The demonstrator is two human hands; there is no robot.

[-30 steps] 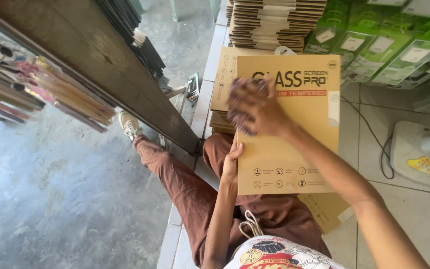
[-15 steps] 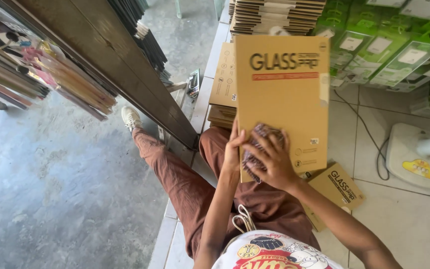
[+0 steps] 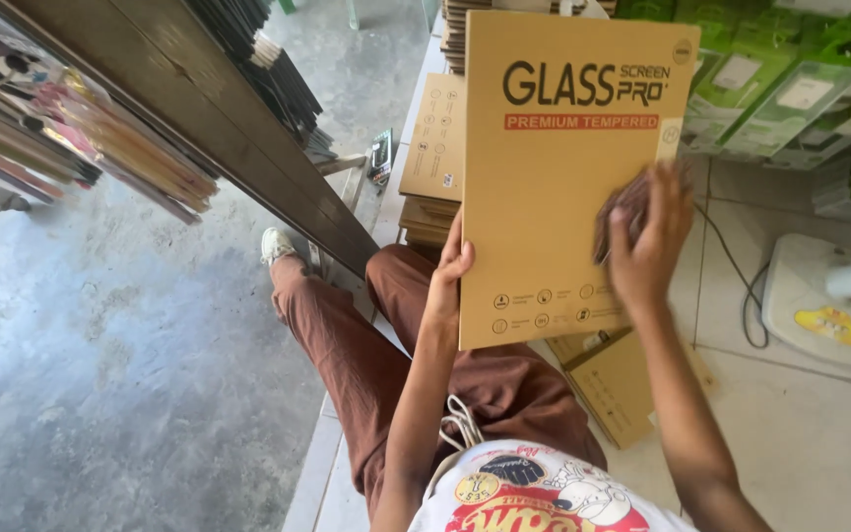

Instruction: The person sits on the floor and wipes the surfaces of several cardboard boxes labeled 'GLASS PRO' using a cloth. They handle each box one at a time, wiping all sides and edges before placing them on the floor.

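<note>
Holding a large, flat, tan cardboard package (image 3: 558, 167) upright in front of the chest, a seated person gripped its lower left edge with the left hand (image 3: 450, 271), whose fingers were clamped on the edge with the thumb on the printed front. The right hand (image 3: 647, 241) lay against the package's right side, its fingers (image 3: 677, 202) slightly spread and pressing a small dark cloth (image 3: 615, 219) flat to the cardboard. The package stood above the person's lap, its top edge tilted away toward the stock beyond.

Beneath it, the person's legs in brown trousers (image 3: 366, 345) stretched out over the edge of the pale tiled floor (image 3: 810, 433), one light-coloured shoe (image 3: 276, 246) resting on the grey concrete floor (image 3: 100, 374) below. A second tan cardboard package (image 3: 632, 389) lay flat on the tiles just beside the right thigh, partly under the held one. Behind the held package sat a low stack of similar tan packages (image 3: 433, 172), and further back a taller pile of flat brown cartons (image 3: 455, 30). Green boxes with clear windows (image 3: 790, 89) were heaped at the upper right, near a white electric fan (image 3: 839, 296) whose black cord (image 3: 741, 286) trailed across the tiles. A dark wooden shelf unit (image 3: 199, 108) ran diagonally along the left.
</note>
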